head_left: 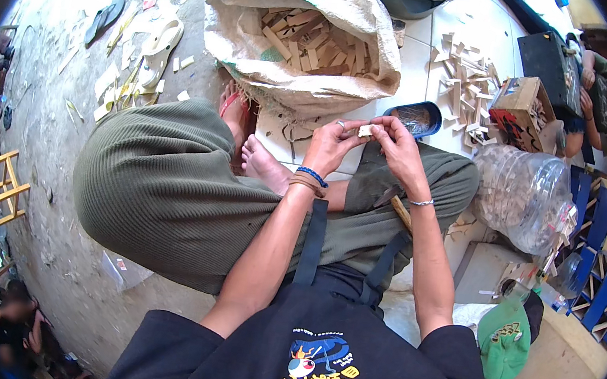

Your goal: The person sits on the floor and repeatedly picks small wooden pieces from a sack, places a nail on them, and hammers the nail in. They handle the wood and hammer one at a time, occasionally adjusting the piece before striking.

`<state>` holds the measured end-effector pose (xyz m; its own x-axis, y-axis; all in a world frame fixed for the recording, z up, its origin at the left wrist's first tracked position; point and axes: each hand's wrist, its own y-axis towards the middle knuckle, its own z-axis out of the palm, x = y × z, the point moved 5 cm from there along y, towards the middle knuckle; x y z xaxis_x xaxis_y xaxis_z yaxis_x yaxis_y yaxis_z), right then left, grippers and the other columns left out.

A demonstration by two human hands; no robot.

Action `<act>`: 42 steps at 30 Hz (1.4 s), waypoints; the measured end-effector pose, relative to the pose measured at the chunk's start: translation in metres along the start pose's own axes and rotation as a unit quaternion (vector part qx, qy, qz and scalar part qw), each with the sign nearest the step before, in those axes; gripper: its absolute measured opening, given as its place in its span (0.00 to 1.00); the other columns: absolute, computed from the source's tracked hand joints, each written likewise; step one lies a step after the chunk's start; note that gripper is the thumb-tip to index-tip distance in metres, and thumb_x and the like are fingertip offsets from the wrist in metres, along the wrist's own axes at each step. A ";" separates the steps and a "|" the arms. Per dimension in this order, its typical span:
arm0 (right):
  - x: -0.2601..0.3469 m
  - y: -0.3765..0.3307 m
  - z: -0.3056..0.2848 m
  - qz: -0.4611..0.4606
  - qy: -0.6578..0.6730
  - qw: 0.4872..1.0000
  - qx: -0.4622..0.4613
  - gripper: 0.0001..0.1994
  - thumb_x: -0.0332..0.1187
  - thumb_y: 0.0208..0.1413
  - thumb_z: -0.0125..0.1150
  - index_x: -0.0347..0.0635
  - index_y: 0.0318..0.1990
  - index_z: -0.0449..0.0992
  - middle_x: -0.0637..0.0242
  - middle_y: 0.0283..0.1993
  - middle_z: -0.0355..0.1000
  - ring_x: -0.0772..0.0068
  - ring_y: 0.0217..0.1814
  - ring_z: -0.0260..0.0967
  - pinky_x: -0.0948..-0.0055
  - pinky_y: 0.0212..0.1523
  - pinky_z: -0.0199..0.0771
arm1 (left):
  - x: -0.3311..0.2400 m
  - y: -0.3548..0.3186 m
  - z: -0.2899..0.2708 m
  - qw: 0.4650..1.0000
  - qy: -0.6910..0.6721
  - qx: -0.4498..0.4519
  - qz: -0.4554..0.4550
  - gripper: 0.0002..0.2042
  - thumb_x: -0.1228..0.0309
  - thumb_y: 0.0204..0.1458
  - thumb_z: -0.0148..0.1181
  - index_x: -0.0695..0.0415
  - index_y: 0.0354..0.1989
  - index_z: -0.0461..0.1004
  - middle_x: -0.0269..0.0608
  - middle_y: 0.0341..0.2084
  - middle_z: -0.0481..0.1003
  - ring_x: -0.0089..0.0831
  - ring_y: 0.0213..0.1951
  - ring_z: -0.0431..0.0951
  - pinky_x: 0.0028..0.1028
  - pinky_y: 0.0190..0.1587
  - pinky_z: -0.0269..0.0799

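Above my crossed legs, my left hand [333, 145] and my right hand [399, 151] meet, fingers closed in a pinch. Between their fingertips is a small pale block [366, 131], apparently wood, partly covered by the fingers. Just beyond my right hand lies a blue oval tray [435, 127] with a tangle of thin, fine pieces in it, too small to name. Past my hands stands a white woven sack [243, 33], its mouth rolled wide, full of short flat wood pieces [320, 45]. A wooden stick or handle [400, 211] rests by my right forearm.
Loose wood strips [467, 84] lie on the tiles at right, beside a cardboard box [517, 98] and a large clear plastic bottle [523, 196]. A green cap [503, 341] is near my right elbow. Sandals [160, 53] and a small wooden stool [0, 189] are at left. Other people sit at both edges.
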<state>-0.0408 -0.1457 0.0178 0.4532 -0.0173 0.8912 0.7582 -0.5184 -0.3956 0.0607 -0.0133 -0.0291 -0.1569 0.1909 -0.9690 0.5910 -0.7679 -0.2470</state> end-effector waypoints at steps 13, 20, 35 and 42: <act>-0.004 -0.003 0.000 0.018 0.005 1.000 0.009 0.11 0.37 0.73 0.57 0.42 0.54 0.75 0.78 0.41 0.75 0.89 0.39 0.65 0.84 0.38 0.67 | -0.003 -0.002 0.000 1.000 0.000 -0.005 0.016 0.19 0.70 0.55 0.72 0.51 0.56 0.83 0.35 0.35 0.80 0.21 0.37 0.80 0.24 0.40 0.76; -0.004 -0.002 -0.003 0.033 -0.013 0.999 0.022 0.11 0.37 0.73 0.57 0.41 0.54 0.75 0.78 0.40 0.74 0.89 0.39 0.66 0.83 0.39 0.67 | 0.000 -0.001 0.002 1.000 -0.025 -0.003 0.009 0.18 0.70 0.57 0.72 0.53 0.56 0.83 0.35 0.36 0.81 0.21 0.37 0.80 0.24 0.41 0.76; -0.002 0.003 -0.006 0.050 -0.031 0.997 0.043 0.13 0.38 0.71 0.58 0.38 0.54 0.75 0.75 0.38 0.74 0.86 0.38 0.66 0.81 0.37 0.67 | -0.001 -0.002 0.001 1.000 0.010 0.010 0.011 0.19 0.67 0.56 0.72 0.53 0.56 0.83 0.41 0.41 0.83 0.29 0.42 0.85 0.27 0.44 0.79; -0.005 0.004 -0.003 0.014 -0.038 0.998 0.037 0.13 0.36 0.70 0.60 0.36 0.53 0.75 0.73 0.39 0.75 0.85 0.39 0.68 0.80 0.39 0.70 | -0.008 -0.008 -0.001 1.000 0.012 0.014 0.013 0.19 0.68 0.56 0.72 0.52 0.57 0.82 0.40 0.43 0.83 0.28 0.41 0.85 0.27 0.46 0.79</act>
<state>-0.0417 -0.1507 0.0123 0.5073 0.0353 0.8611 0.7757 -0.4539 -0.4384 0.0578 -0.0079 -0.0195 -0.1237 0.1851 -0.9749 0.5724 -0.7893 -0.2224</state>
